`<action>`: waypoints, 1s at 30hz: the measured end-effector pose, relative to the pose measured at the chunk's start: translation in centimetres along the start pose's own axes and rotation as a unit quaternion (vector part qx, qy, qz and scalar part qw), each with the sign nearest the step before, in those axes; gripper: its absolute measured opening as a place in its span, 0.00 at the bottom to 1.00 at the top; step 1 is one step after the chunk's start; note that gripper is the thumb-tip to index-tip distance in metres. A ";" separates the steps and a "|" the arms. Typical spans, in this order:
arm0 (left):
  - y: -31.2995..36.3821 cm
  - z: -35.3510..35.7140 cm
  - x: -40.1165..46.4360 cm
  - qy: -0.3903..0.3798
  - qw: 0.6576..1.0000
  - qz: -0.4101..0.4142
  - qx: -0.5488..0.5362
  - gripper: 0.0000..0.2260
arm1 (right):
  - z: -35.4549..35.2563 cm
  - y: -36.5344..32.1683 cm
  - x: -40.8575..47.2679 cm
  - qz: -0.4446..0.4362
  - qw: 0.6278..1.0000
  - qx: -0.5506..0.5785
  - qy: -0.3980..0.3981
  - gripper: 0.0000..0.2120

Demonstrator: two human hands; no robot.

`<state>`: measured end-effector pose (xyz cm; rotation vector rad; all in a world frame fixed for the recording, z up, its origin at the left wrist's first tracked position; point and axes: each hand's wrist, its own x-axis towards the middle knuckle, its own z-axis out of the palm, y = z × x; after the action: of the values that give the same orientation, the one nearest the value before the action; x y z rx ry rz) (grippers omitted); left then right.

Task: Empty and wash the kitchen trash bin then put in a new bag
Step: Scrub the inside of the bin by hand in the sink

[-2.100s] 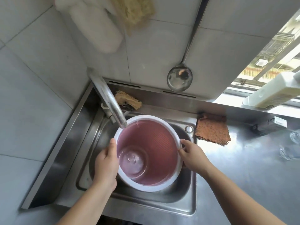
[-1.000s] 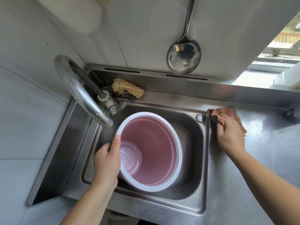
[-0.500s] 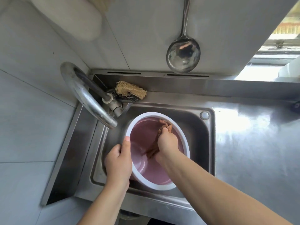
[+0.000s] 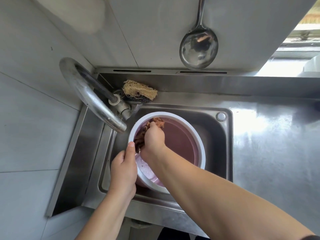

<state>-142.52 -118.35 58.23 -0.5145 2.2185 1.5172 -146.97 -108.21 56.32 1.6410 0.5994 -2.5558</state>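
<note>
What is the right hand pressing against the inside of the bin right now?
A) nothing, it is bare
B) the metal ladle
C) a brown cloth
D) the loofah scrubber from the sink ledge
C: the right hand grips a brown cloth against the inner wall of the bin, while the loofah scrubber lies on the ledge and the ladle hangs on the wall.

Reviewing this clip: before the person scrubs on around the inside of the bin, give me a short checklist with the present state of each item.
1. Bin sits in the sink: ok.
2. Left hand grips the bin rim: ok.
3. Right hand holds the brown cloth against the inner wall: ok.
4. Faucet running: cannot tell, no stream visible.
5. Soap in the bin: cannot tell.
</note>
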 end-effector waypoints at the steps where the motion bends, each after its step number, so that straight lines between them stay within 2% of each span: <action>1: 0.0 -0.1 0.2 -0.002 1.000 -0.002 -0.008 0.17 | 0.0 0.2 -0.4 0.005 1.000 -0.004 -0.023 0.15; 5: 0.5 -0.3 0.9 0.008 0.999 0.025 -0.020 0.13 | -0.8 1.3 -2.5 0.009 0.984 -0.109 -0.140 0.11; 9: 0.9 -0.9 1.8 0.051 0.996 0.017 -0.064 0.16 | -2.7 1.7 -4.0 0.031 0.942 -0.217 -0.253 0.13; 12: 0.6 -2.0 1.8 0.060 0.995 0.012 -0.082 0.17 | -4.8 1.6 -4.2 0.036 0.898 -0.333 -0.285 0.13; 15: 0.4 -2.8 1.5 0.065 0.996 0.024 -0.055 0.17 | -6.8 1.1 -4.4 0.033 0.816 -0.491 -0.303 0.11; 16: 0.4 -2.9 1.4 0.062 0.997 0.030 -0.044 0.17 | -7.4 0.9 -4.5 0.039 0.771 -0.546 -0.325 0.10; 19: 0.4 -2.9 0.8 0.039 0.998 0.046 0.011 0.21 | -9.1 0.1 -4.5 0.024 0.565 -0.744 -0.357 0.13; 21: 0.5 -2.7 0.3 0.021 0.997 0.055 0.052 0.27 | -10.0 -0.3 -4.0 0.029 0.448 -0.817 -0.363 0.14; 25: 1.0 -1.9 -0.3 -0.014 0.994 0.065 0.085 0.37 | -11.6 0.3 -1.6 0.027 0.262 -0.916 -0.304 0.23; 28: 1.6 -1.4 -0.5 -0.047 0.995 0.057 0.072 0.40 | -12.5 1.1 0.5 -0.008 0.086 -0.966 -0.245 0.28; 29: 1.8 -1.3 -0.5 -0.055 0.995 0.050 0.063 0.40 | -12.5 1.2 1.1 -0.018 0.045 -0.974 -0.220 0.29; 30: 1.9 -1.2 -0.5 -0.061 0.996 0.045 0.052 0.40 | -12.5 1.2 1.6 -0.030 0.024 -0.981 -0.190 0.29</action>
<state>-143.23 -118.75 60.40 -0.2856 2.2386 1.4273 -136.62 -104.73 50.01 -0.4114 1.9699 0.1624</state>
